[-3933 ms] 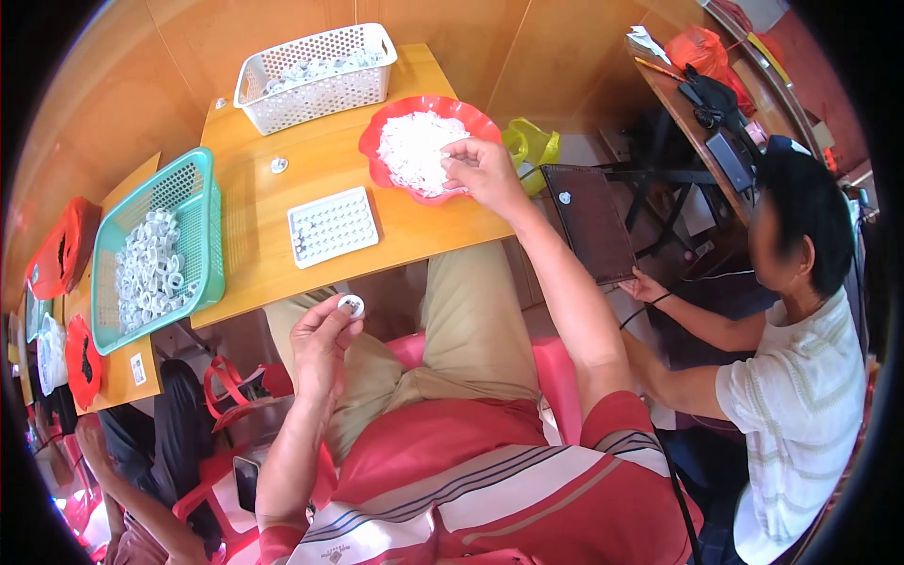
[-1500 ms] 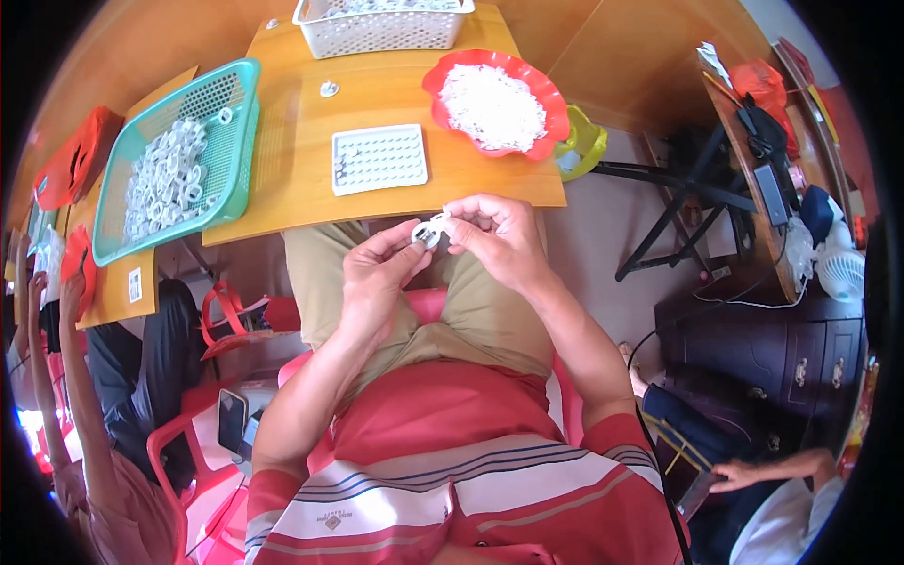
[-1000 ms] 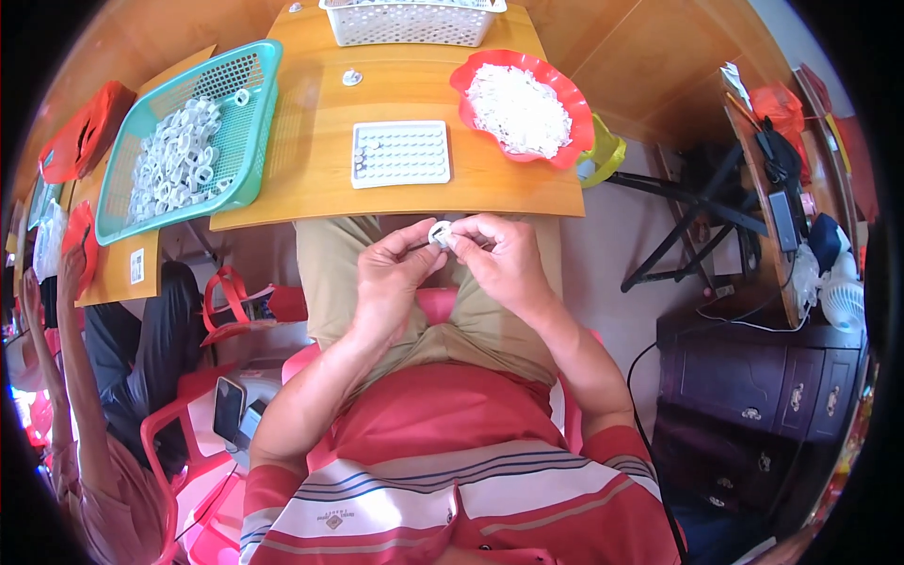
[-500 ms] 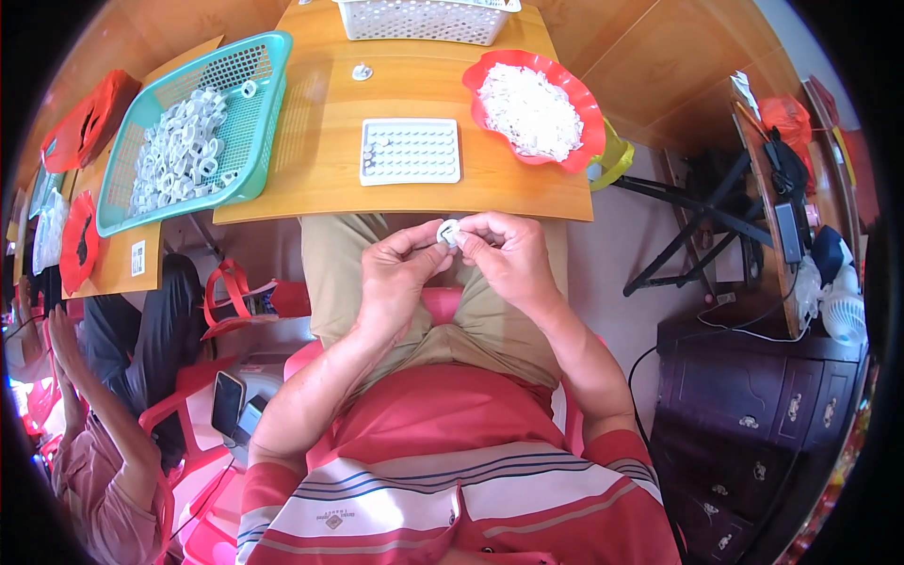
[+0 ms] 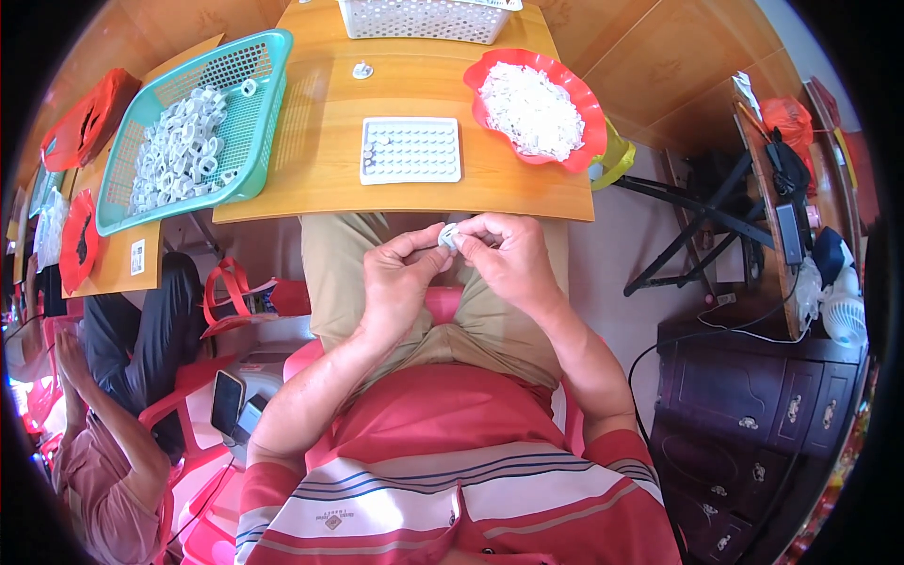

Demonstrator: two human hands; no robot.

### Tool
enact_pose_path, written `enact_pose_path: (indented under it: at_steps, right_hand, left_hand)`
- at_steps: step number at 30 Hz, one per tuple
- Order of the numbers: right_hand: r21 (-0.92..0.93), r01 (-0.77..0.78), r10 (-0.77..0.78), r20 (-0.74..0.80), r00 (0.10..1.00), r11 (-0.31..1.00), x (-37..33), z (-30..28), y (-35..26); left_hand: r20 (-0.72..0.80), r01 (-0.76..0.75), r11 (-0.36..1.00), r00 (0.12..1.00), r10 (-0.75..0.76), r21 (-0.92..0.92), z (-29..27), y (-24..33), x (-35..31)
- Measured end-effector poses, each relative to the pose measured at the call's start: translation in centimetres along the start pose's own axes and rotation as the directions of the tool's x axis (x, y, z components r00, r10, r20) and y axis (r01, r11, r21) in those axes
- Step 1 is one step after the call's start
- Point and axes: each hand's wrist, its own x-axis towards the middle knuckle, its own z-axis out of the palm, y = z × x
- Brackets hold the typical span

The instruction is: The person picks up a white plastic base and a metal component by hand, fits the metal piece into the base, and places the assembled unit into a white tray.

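Note:
Over my lap, just off the table's front edge, a small round white plastic part (image 5: 446, 235) is pinched between both hands. My left hand (image 5: 400, 273) grips its left side with thumb and fingers, and my right hand (image 5: 507, 259) holds its right side with the fingertips. Whether the right fingers also pinch a smaller piece is too small to tell. Beyond the hands lies a white tray (image 5: 411, 177) with rows of round spots and a few grey parts at its left end. To the right, a red scalloped bowl (image 5: 590, 113) is heaped with small white pieces.
A green basket (image 5: 273, 122) with many grey-white ring-shaped parts stands at the left. One loose white part (image 5: 363, 70) lies near the back, before a white perforated basket (image 5: 424, 21). At the lower left sits another person (image 5: 113, 452); a dark drawer cabinet (image 5: 734, 405) stands right.
The white part has turned slightly between my fingertips. Both hands stay in nearly the same place. The other person's hands at the left have shifted a little.

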Motion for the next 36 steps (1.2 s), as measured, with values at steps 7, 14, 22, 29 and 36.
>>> enact_pose_path:
  at_steps: [7,14,22,29,36]
  right_hand:
    - [0.022,-0.034,0.034,-0.002,0.999,0.999,-0.02,0.05,0.1]
    - [0.093,-0.132,0.128,0.046,0.991,0.987,0.14,-0.34,0.33]
    - [0.019,-0.111,0.11,0.05,0.993,0.994,-0.03,-0.69,-0.17]
    - [0.07,-0.044,0.044,-0.004,0.999,0.997,-0.21,-0.41,0.33]
    - [-0.03,-0.055,0.055,0.0,0.999,0.998,-0.35,-0.01,0.32]
  left_hand:
    - [-0.016,0.018,0.999,1.0,-0.018,0.045,0.08,-0.02,-0.08]
    - [-0.001,0.009,1.0,1.0,-0.009,0.022,-0.03,-0.43,0.05]
    - [0.007,0.025,1.0,1.0,-0.025,-0.016,0.21,-0.28,0.02]
    - [-0.024,0.091,0.992,0.995,-0.093,-0.083,0.37,-0.02,-0.01]
    - [-0.02,0.109,0.99,0.994,-0.111,-0.093,0.23,0.0,-0.11]
